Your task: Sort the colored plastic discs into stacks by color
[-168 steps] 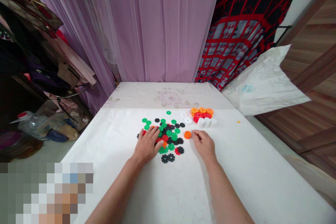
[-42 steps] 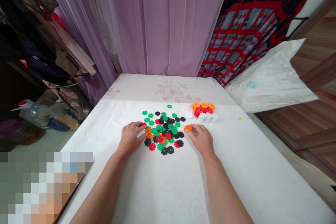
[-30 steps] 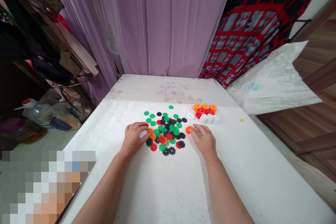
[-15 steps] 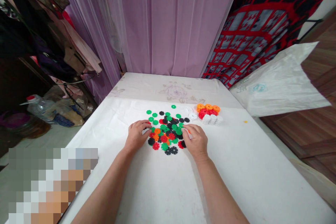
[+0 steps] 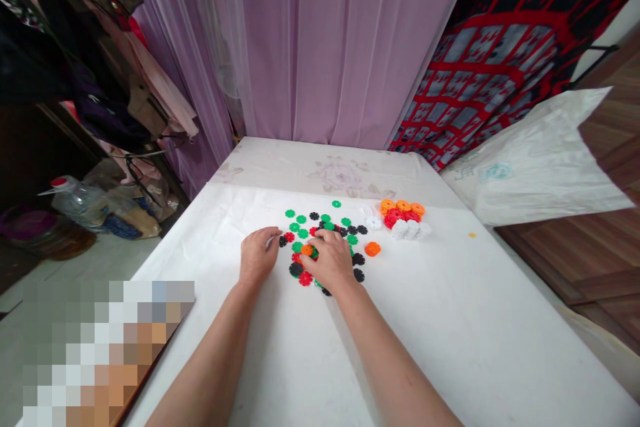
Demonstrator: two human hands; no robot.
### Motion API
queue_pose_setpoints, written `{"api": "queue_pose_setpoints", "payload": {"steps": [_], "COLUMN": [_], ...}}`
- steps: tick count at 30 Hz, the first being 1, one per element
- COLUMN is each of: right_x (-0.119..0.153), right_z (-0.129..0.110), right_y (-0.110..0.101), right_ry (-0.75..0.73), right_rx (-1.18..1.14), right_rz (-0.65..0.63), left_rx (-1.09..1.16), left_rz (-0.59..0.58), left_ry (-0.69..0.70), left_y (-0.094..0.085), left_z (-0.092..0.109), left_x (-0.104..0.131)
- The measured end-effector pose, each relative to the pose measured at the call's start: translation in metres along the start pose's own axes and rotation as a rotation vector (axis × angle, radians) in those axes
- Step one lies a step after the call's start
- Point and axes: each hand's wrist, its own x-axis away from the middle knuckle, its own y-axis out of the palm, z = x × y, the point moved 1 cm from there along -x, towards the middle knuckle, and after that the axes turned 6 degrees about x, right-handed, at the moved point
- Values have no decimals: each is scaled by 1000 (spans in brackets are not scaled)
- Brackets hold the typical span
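A: Where does the person keep the two hands now?

B: The right hand (image 5: pixel 333 257) is over the loose pile (image 5: pixel 298 247) of small notched discs, mostly green, black and red. An orange disc (image 5: pixel 307 250) is at its thumb. The thumb and the fingers curve near this disc, but whether they are clamped on it, one cannot tell.

A: And the left hand (image 5: pixel 258 256)?

B: It is at the left side of the pile, with the fingers bent and the thumb near them. Just beside the fingertips lies a black disc (image 5: pixel 283 241). Whether something is pinched there, one cannot tell either.

A: Which step is in hand, then?

B: It looks like the picking of an orange disc from the mixed pile. An orange stack (image 5: pixel 373 249) stands alone on the white cloth (image 5: pixel 295 367), to the right of the pile. Behind it are orange stacks (image 5: pixel 403 206), red stacks (image 5: pixel 400 218) and white stacks (image 5: pixel 411 230), set close together.

A: What does the next move call for?

B: Probably a light pinch on the disc's edge and a straight lift, so that its neighbours are not dragged along.
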Motion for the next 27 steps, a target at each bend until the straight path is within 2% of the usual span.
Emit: {"api": "queue_pose_setpoints", "payload": {"steps": [3, 6, 9, 12, 15, 17, 19, 27], "right_x": [-1, 0, 3, 10, 25, 35, 41, 36], "right_z": [-3, -4, 10, 50, 102, 129, 143, 138], "right_y": [3, 6, 2, -13, -28, -32, -29, -14], "right_ry": [18, -2, -21, 36, 218, 348, 400, 364], "right_rx": [-19, -53, -105, -135, -131, -143, -171, -202], "right_rz": [12, 78, 181, 308, 395, 415, 409, 362], "left_rx": [1, 0, -1, -22, -52, -72, -87, -88], "left_rz": [-4, -7, -16, -28, -37, -38, -45, -82], "left_ry": [-5, -9, -9, -21, -22, -13, -4, 1], "left_y": [0, -1, -3, -2, -2, -2, -3, -5], "left_z": [1, 2, 3, 2, 2, 3, 5, 6], "left_x": [0, 0, 0, 0, 0, 0, 0, -2]}}
